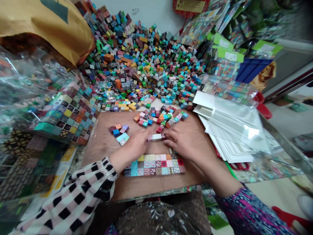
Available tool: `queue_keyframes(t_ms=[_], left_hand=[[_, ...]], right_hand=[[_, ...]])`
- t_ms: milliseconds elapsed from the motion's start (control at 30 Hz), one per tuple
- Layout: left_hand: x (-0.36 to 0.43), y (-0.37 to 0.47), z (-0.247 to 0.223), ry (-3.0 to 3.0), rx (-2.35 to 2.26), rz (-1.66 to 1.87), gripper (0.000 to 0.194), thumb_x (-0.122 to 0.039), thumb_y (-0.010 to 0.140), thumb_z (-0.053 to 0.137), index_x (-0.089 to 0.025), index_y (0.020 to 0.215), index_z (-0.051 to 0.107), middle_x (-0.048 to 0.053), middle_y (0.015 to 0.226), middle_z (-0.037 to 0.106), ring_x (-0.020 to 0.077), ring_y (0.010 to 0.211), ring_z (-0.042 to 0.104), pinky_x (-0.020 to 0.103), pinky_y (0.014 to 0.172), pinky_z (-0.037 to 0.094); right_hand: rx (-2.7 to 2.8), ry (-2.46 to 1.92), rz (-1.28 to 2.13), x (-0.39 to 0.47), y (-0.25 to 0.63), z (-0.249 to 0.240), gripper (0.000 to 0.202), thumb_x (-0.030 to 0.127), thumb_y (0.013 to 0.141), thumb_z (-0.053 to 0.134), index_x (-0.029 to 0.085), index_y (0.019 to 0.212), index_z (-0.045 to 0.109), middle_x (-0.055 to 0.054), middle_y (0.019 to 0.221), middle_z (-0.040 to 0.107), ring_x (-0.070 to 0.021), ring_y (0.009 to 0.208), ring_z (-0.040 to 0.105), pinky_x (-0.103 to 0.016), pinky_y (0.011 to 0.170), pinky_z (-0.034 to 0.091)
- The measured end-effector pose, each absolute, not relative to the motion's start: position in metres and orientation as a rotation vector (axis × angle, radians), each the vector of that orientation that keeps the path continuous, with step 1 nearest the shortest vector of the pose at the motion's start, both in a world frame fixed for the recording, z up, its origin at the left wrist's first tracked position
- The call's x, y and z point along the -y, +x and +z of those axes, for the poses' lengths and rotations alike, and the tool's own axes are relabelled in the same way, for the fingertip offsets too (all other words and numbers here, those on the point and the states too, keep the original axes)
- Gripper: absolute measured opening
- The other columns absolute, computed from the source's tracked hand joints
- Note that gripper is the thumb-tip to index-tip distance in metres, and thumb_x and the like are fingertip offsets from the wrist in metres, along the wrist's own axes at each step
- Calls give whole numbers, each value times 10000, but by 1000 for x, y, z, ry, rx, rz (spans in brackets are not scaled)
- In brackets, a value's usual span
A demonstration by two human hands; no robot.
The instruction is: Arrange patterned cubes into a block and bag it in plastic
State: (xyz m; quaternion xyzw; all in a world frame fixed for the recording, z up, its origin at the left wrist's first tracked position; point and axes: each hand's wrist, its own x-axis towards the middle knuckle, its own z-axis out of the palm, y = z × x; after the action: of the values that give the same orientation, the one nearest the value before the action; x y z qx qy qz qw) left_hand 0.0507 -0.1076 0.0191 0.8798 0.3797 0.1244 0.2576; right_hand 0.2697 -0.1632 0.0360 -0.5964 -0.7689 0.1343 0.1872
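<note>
Short block row, pinched at both ends

The left hand (137,143) and right hand (179,143) pinch a short row of blocks (156,137) over the middle of the brown board (100,150), beyond the block panel (157,166) near its front edge. The row looks light and stiff but liable to part; inward pressure on both ends seems best.

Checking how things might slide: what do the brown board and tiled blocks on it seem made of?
Board: probably wood or fibreboard, smooth, dull; plain brown face.
Tiled blocks: perhaps coated wood or plastic, low sheen; printed-looking patterns cover visible faces, hiding the core.
</note>
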Motion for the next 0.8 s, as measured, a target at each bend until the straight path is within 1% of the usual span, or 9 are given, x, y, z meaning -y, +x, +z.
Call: queue_keyframes(t_ms=[67, 133, 200, 267, 367, 467, 567, 633, 800], left_hand=[[107, 51, 20, 2397, -975, 331, 638, 11, 785, 449, -228, 1374, 510, 72, 1262, 635, 217, 1173, 576, 377, 1028, 437], [108, 51, 21, 2413, -1008, 262, 494, -54, 783, 542, -199, 1250, 612, 82, 1152, 659, 238, 1094, 602, 380, 977, 465], [109, 51, 22, 2436, -1066, 173, 325, -131, 783, 611, -172, 1098, 683, 90, 1031, 653, 249, 990, 622, 382, 903, 490], [110, 51, 24, 2464, -1099, 121, 219, -167, 828, 581, -150, 1007, 706, 100, 969, 633, 244, 926, 624, 378, 849, 494], [112, 48, 25, 2503, -1098, 112, 219, -164, 881, 504, -140, 959, 707, 99, 925, 627, 234, 899, 616, 368, 820, 482], [114, 42, 25, 2520, -1025, 108, 205, -161, 874, 510, -150, 952, 699, 85, 919, 632, 227, 911, 609, 363, 832, 474], [116, 36, 26, 2499, -971, 93, 190, -155, 853, 530, -149, 952, 692, 84, 940, 632, 223, 927, 604, 355, 831, 474], [118, 35, 27, 2492, -954, 96, 180, -161, 852, 530, -150, 933, 690, 82, 933, 630, 218, 903, 603, 349, 806, 474], [123, 39, 34, 2484, -903, 74, 214, -162, 875, 491, -143, 922, 698, 82, 901, 631, 200, 841, 604, 335, 760, 472]], right_hand=[[2193, -1666, 476, 164, 268, 28, 182, 244, 881, 567, 256, 1018, 686, -51, 1004, 696, -245, 972, 612, -415, 848, 463], [2130, -1639, 610, 165, 266, 22, 181, 215, 902, 529, 236, 1006, 677, -51, 1005, 709, -220, 923, 636, -390, 817, 481], [2055, -1595, 707, 165, 265, 19, 166, 223, 908, 538, 236, 1008, 669, -51, 1054, 712, -216, 949, 644, -385, 832, 488], [2031, -1573, 778, 166, 266, 18, 138, 249, 912, 554, 242, 982, 673, -46, 1037, 718, -221, 962, 646, -387, 838, 492], [2013, -1571, 827, 171, 271, 18, 163, 267, 937, 523, 243, 953, 684, -47, 993, 721, -221, 954, 646, -390, 844, 495], [1906, -1584, 751, 180, 281, 15, 227, 311, 970, 462, 247, 999, 678, -62, 1031, 704, -220, 967, 635, -406, 867, 491], [1757, -1641, 632, 194, 290, 6, 282, 404, 969, 458, 229, 998, 678, -78, 983, 687, -231, 919, 628, -412, 830, 496], [1660, -1647, 577, 204, 292, -2, 311, 433, 963, 466, 213, 1010, 681, -84, 954, 676, -234, 910, 623, -409, 823, 495], [1534, -1628, 495, 223, 276, -15, 345, 445, 971, 453, 208, 1101, 668, -98, 1041, 650, -242, 1022, 590, -425, 910, 471]])
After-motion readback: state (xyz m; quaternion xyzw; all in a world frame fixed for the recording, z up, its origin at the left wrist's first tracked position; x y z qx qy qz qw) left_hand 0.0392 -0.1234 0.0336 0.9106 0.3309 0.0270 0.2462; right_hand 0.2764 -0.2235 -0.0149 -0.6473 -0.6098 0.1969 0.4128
